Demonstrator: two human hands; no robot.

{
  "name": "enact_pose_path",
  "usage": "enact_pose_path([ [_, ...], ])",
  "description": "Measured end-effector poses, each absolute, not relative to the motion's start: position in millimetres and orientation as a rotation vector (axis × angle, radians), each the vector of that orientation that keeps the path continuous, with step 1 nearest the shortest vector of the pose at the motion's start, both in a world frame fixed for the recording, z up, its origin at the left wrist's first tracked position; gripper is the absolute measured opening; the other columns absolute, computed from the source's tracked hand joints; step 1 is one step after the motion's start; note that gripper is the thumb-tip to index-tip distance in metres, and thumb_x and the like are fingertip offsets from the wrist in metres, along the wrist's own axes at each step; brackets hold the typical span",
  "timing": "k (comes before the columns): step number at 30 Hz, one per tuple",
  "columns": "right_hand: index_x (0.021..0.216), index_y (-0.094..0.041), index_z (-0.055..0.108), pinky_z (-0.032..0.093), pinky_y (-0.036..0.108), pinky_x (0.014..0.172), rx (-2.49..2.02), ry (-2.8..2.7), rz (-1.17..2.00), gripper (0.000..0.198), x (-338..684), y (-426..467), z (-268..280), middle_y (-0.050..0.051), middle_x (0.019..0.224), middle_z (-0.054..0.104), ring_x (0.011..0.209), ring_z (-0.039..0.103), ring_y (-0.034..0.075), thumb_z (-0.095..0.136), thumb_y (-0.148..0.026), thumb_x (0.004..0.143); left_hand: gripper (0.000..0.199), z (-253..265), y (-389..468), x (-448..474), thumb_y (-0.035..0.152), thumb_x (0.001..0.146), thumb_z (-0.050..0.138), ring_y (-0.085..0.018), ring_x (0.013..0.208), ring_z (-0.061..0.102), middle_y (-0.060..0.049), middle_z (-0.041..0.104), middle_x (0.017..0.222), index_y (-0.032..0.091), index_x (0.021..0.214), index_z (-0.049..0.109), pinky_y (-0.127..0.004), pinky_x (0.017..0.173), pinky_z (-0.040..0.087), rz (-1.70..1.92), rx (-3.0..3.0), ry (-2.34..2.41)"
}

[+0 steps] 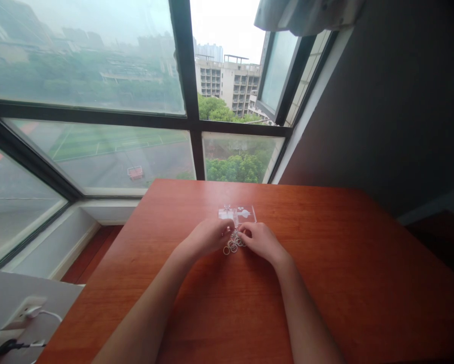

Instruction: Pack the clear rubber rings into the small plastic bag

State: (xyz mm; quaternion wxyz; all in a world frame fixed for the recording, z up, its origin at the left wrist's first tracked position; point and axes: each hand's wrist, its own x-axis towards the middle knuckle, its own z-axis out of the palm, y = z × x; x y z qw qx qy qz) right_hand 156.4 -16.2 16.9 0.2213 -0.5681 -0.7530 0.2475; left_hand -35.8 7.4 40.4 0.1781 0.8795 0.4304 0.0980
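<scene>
Several small pale rings (232,246) lie in a loose pile on the brown wooden table, between my two hands. My left hand (213,235) reaches in from the left, its fingers curled and closed at the pile's far edge. From the other side comes my right hand (262,239), with thumb and forefinger bent together over the rings. What either hand pinches is too small to make out. Just beyond the fingertips is a clear plastic case (245,214) with white shapes in it; my left hand hides part of its near edge.
The wooden table (318,263) reaches up to a dark-framed window (195,121), with one pane swung outward at the right. A dark wall (371,111) stands on the right. Low on the left, a wall socket (18,316) has plugs and cords.
</scene>
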Motion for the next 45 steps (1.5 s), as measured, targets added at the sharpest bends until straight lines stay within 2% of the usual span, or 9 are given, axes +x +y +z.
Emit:
enact_pose_path([
  [3,0.079,-0.023,0.069,0.038,0.021,0.062,-1.553,-2.082,0.704,0.014,158,-16,16,-0.002,0.068,0.066,0.063,0.057,0.012,0.056,-0.024,0.082,0.020,41,8,-39,0.024,0.083,0.049,-0.014,0.062,0.058,-0.004,0.068,0.074,0.021,0.089,0.068,-0.021,0.054,0.034,0.269,2.457,1.221],
  [10,0.092,-0.023,0.070,0.040,0.021,0.064,-1.574,-2.035,0.758,0.018,164,-13,12,-0.002,0.070,0.067,0.065,0.059,0.013,0.057,-0.021,0.080,0.019,46,9,-43,0.027,0.083,0.052,-0.014,0.063,0.059,-0.004,0.068,0.075,0.022,0.089,0.069,-0.021,0.056,0.036,0.261,2.478,1.313],
  [18,0.084,-0.023,0.068,0.038,0.022,0.062,-1.617,-2.069,0.671,0.011,163,-14,12,-0.002,0.070,0.067,0.064,0.059,0.013,0.058,-0.022,0.080,0.017,47,8,-38,0.025,0.081,0.053,-0.015,0.063,0.058,-0.003,0.069,0.076,0.023,0.088,0.069,-0.022,0.057,0.035,0.147,2.512,1.275],
  [25,0.081,-0.023,0.068,0.040,0.021,0.064,-1.557,-2.082,0.699,0.012,160,-15,13,-0.001,0.072,0.068,0.067,0.060,0.013,0.057,-0.021,0.081,0.020,43,6,-33,0.020,0.079,0.049,-0.017,0.058,0.056,-0.004,0.065,0.068,0.022,0.075,0.068,-0.024,0.055,0.034,0.050,2.570,1.274],
  [39,0.081,-0.022,0.066,0.036,0.021,0.063,-1.635,-2.102,0.656,0.012,163,-14,13,-0.001,0.071,0.067,0.066,0.058,0.013,0.054,-0.021,0.083,0.021,37,8,-35,0.018,0.078,0.047,-0.014,0.053,0.050,-0.004,0.064,0.064,0.020,0.070,0.067,-0.024,0.050,0.024,0.117,2.610,1.230],
  [45,0.082,-0.022,0.067,0.036,0.022,0.064,-1.654,-2.096,0.667,0.013,163,-14,14,-0.001,0.072,0.067,0.067,0.058,0.013,0.054,-0.022,0.082,0.019,39,11,-40,0.016,0.076,0.049,-0.013,0.054,0.048,-0.002,0.064,0.064,0.020,0.070,0.066,-0.023,0.050,0.024,0.210,2.563,1.173],
])
